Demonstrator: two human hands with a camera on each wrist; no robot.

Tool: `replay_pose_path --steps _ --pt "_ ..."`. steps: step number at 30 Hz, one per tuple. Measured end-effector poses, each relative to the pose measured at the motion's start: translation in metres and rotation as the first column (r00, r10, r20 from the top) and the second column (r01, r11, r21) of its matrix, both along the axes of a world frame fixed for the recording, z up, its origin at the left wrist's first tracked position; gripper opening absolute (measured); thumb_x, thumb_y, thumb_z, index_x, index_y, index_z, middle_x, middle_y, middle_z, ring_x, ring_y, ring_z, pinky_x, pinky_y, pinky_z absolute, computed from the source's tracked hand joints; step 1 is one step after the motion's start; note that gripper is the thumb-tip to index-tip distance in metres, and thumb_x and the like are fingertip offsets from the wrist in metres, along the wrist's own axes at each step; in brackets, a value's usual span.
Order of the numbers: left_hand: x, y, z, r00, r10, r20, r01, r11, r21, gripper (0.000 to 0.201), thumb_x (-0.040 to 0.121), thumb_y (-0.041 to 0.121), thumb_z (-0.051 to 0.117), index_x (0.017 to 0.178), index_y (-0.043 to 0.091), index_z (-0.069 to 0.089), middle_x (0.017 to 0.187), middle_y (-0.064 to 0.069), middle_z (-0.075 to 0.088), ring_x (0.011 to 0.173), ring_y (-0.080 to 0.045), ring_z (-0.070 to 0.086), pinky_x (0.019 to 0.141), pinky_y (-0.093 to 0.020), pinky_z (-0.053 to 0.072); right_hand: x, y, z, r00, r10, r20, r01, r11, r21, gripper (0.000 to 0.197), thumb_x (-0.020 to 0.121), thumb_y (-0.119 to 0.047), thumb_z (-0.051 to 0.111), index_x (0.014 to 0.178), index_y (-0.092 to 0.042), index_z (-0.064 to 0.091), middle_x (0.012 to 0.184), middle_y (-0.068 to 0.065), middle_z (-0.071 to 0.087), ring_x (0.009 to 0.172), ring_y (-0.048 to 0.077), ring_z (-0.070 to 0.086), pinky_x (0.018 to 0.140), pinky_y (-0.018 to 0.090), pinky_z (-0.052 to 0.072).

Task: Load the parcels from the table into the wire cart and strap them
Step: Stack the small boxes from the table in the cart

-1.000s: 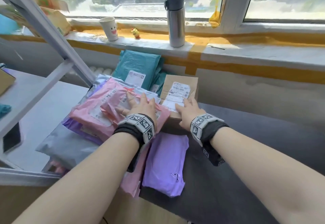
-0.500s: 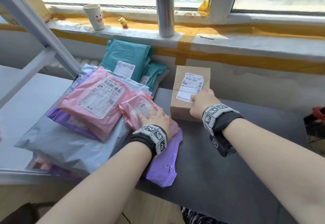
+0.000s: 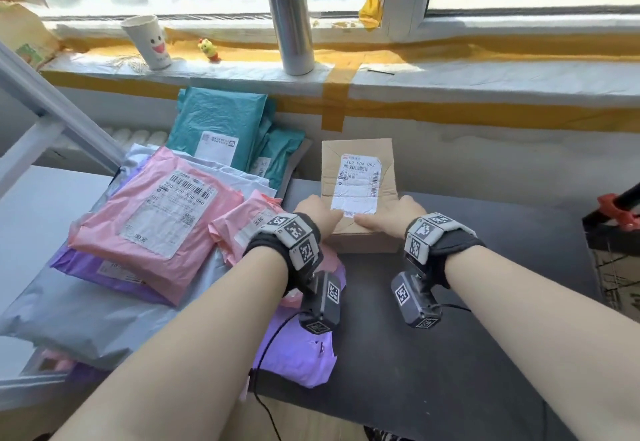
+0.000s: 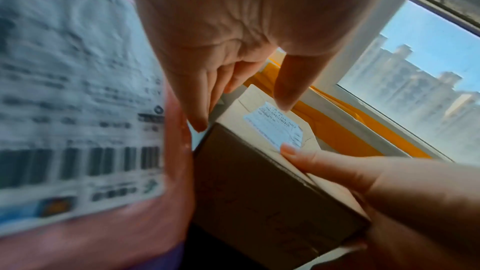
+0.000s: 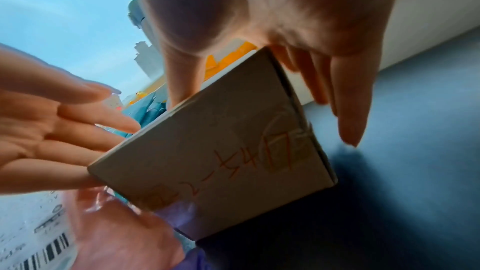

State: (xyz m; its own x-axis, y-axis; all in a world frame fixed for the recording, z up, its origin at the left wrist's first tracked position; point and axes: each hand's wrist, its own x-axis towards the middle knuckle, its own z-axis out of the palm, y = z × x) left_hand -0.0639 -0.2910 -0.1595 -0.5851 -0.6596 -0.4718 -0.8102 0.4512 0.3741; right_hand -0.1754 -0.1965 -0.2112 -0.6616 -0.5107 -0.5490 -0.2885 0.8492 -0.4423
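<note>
Between both hands (image 3: 320, 211) (image 3: 391, 216) sits the cardboard box (image 3: 360, 177).

A cardboard box (image 3: 360, 194) is sitting on the dark table (image 3: 485, 302), and the bare tabletop is lying open to its right and in front of it. The left hand (image 3: 318, 213) and right hand (image 3: 391, 218) are flanking its near end. On the box's left, a small pink mailer (image 3: 249, 229) is crowding close, with a stack of pink, purple and grey bags (image 3: 145, 232) lying beyond it. Behind the box, the wall and window sill (image 3: 485, 73) are closing off the far side. Teal bags (image 3: 221, 128) are leaning there to the left. At the far right edge, a black frame with a red clamp (image 3: 613, 212) is standing in the way.
</note>
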Motion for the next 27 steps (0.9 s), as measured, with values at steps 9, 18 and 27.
replay_pose_path --steps 9,18,27 --pt "-0.005 0.004 0.005 0.987 0.058 -0.149 -0.053 0.998 0.04 0.035 0.092 0.019 0.052 0.121 0.0 0.055 0.123 -0.014 0.059 0.114 -0.029 0.055 0.079 -0.025 0.038 0.009 0.022 0.009 0.97 -0.192 0.148 0.219 0.956 -0.194 0.087 0.068 -0.051 0.075 0.135 -0.008 0.041 0.131 0.004 0.055 0.117 0.023 0.055 0.097 0.036 0.047" --pt "0.031 0.041 0.038 0.905 -0.018 -0.426 0.067 0.993 0.101 0.036 0.084 0.017 0.057 0.118 0.006 0.06 0.113 -0.009 0.064 0.1 -0.024 0.061 0.084 -0.03 0.049 0.061 0.084 0.06 0.866 -0.475 0.157 0.496 0.769 -0.404 0.092 0.05 -0.059 0.071 0.128 -0.016 0.046 0.122 0.003 0.059 0.108 0.025 0.06 0.09 0.048 0.052" --pt "0.064 0.142 0.069 0.85 -0.319 -0.42 0.384 0.92 0.08 0.052 0.082 0.029 0.06 0.129 0.01 0.047 0.129 -0.011 0.053 0.112 -0.027 0.056 0.098 -0.041 0.047 0.147 0.206 0.11 0.708 -0.662 0.247 0.689 0.569 -0.45 0.059 0.076 -0.037 0.072 0.125 -0.014 0.048 0.116 0.007 0.06 0.093 0.024 0.063 0.073 0.054 0.057"
